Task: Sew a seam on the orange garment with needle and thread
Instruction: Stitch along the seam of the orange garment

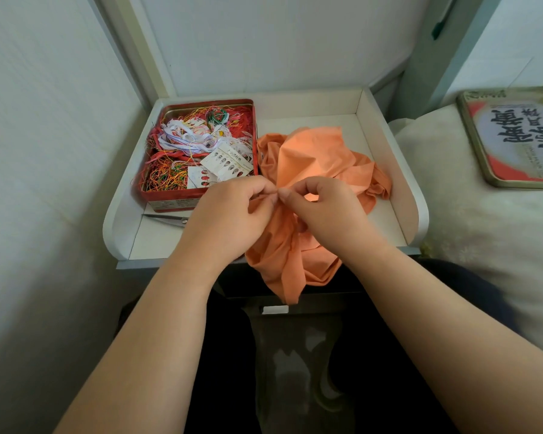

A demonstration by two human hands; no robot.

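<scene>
Orange garment (314, 158) lies crumpled on white tray (386, 133), front hanging off edge; L hand (229, 211) & R hand (323, 208) both pinch a fold, fingertips meeting. Needle too small to see. Thread tin (198, 148) beside it

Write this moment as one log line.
left hand: pinches orange garment | right hand: pinches garment | scissors: untouched | needle: not visible

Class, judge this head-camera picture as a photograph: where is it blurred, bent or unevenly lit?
Head view: wide-angle bend curves the white tray table's rim; soft daylight, no glare, faint shadow under the crumpled orange cloth garment; the cream bedding at right smears; the left hand and right hand are fairly sharp, yet no needle or thread between their fingertips can be made out.
</scene>
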